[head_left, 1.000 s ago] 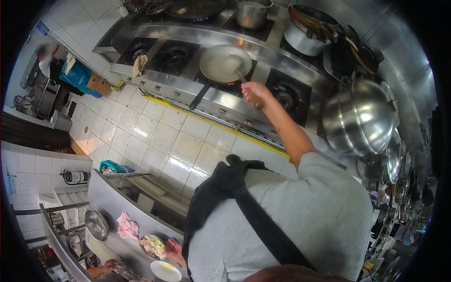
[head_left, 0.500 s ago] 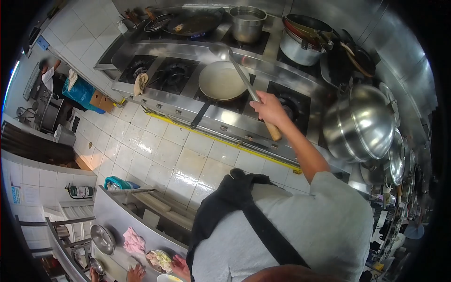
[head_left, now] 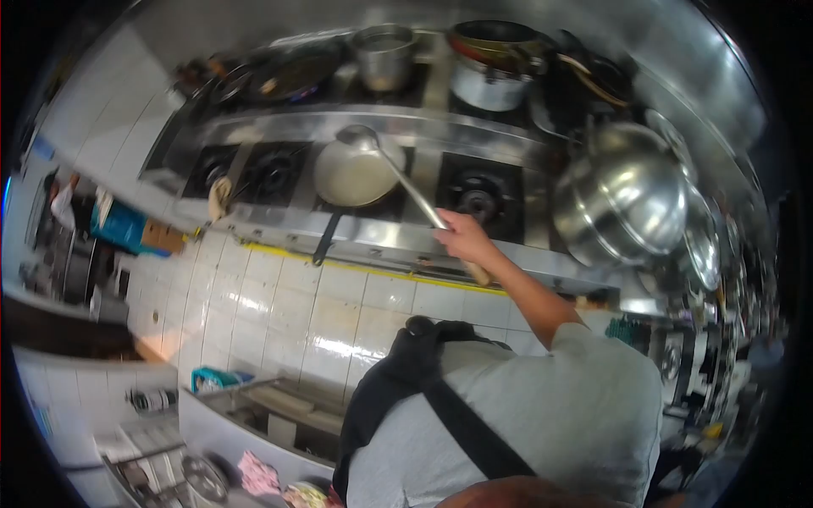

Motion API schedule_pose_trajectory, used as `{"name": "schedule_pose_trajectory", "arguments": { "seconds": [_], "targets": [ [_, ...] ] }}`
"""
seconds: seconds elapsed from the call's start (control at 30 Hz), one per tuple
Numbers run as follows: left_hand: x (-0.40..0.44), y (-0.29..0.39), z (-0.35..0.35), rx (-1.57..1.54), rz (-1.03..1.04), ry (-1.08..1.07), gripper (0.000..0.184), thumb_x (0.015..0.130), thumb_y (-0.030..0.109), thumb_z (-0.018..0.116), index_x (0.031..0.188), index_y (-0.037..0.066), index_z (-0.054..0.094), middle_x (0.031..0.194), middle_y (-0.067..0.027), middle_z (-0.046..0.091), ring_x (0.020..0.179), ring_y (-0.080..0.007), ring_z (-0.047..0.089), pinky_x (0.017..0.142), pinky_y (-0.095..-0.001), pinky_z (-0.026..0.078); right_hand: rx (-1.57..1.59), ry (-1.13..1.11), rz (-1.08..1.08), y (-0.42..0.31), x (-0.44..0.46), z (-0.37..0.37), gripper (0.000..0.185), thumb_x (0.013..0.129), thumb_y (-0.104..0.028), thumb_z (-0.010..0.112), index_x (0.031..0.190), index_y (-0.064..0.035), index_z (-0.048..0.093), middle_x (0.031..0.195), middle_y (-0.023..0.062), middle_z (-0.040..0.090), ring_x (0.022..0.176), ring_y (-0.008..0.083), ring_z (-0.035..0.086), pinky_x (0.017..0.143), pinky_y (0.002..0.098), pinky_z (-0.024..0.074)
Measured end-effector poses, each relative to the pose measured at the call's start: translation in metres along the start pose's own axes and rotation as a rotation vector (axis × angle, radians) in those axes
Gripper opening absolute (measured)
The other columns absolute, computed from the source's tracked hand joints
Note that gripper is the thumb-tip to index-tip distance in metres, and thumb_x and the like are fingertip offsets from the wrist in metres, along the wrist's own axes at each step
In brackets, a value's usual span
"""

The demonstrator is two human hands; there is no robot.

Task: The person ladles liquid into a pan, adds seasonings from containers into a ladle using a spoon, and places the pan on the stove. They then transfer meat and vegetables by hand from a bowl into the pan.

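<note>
My right hand (head_left: 464,237) is closed around the handle of a long metal ladle (head_left: 405,179), whose wooden end (head_left: 478,273) sticks out below the fist. The ladle's bowl is over the far rim of a pale-coated frying pan (head_left: 349,182). Whether the two touch, I cannot tell. The pan rests on a burner of the steel stove (head_left: 415,230), its black handle (head_left: 327,239) pointing toward the floor side. Pale liquid seems to cover the pan's bottom. My left hand is out of sight.
Behind the front burners stand a steel pot (head_left: 383,63), a dark wok (head_left: 296,76) and stacked pans on a large pot (head_left: 487,85). Big steel bowls (head_left: 622,199) lean at the right. A cloth (head_left: 219,199) hangs on the stove's left front. A counter (head_left: 216,427) stands lower left.
The ladle's bowl has come lower, from beyond the pan's far edge to over its rim. My view has shifted, and the co-worker's hands at the counter have left the frame.
</note>
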State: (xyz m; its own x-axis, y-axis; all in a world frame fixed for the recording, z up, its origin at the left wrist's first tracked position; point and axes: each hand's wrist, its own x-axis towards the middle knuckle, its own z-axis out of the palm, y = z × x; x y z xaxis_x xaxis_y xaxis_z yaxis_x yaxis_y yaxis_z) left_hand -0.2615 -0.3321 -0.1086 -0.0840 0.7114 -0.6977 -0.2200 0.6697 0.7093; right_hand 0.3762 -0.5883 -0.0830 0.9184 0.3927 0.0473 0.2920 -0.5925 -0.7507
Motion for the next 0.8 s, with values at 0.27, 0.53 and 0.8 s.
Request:
{"name": "schedule_pose_trajectory", "arguments": {
  "seconds": [0.27, 0.53, 0.8],
  "targets": [
    [-0.007, -0.007, 0.059, 0.167, 0.017, -0.025, 0.041, 0.092, 0.034, 0.078, 0.080, -0.002, 0.066, 0.079, -0.0193, 0.068, 0.078, -0.0342, 0.070, 0.066, -0.0434, 0.056, 1.459, -0.213, 0.222, -0.033, 0.047, -0.123, 0.044, 0.104, -0.017, 0.056, 0.145, -0.0027, 0.052, 0.082, 0.0011, 0.058, 0.053, 0.0075, 0.048, 0.046, 0.0235, 0.0387],
    [-0.015, -0.010, 0.068, 0.176, 0.080, -0.002, 0.041, 0.092, 0.034, 0.078, 0.079, -0.003, 0.066, 0.077, -0.0205, 0.067, 0.077, -0.0354, 0.069, 0.065, -0.0446, 0.055, 1.368, 0.102, 0.158, -0.027, 0.177, -0.297, 0.038, 0.104, -0.018, 0.060, 0.131, 0.0081, 0.050, 0.083, 0.0011, 0.060, 0.061, 0.0064, 0.057, 0.051, 0.0188, 0.0473],
    [-0.031, -0.009, 0.021, 0.288, 0.360, 0.128, 0.042, 0.092, 0.034, 0.078, 0.078, -0.004, 0.066, 0.075, -0.0217, 0.066, 0.075, -0.0367, 0.068, 0.065, -0.0458, 0.054, 2.192, -0.324, 0.301, 0.120, 0.322, -0.407, 0.071, 0.103, -0.011, 0.056, 0.161, 0.0023, 0.016, 0.088, 0.0128, 0.061, 0.066, 0.0218, 0.059, 0.062, 0.0324, 0.0544]
  ]
}}
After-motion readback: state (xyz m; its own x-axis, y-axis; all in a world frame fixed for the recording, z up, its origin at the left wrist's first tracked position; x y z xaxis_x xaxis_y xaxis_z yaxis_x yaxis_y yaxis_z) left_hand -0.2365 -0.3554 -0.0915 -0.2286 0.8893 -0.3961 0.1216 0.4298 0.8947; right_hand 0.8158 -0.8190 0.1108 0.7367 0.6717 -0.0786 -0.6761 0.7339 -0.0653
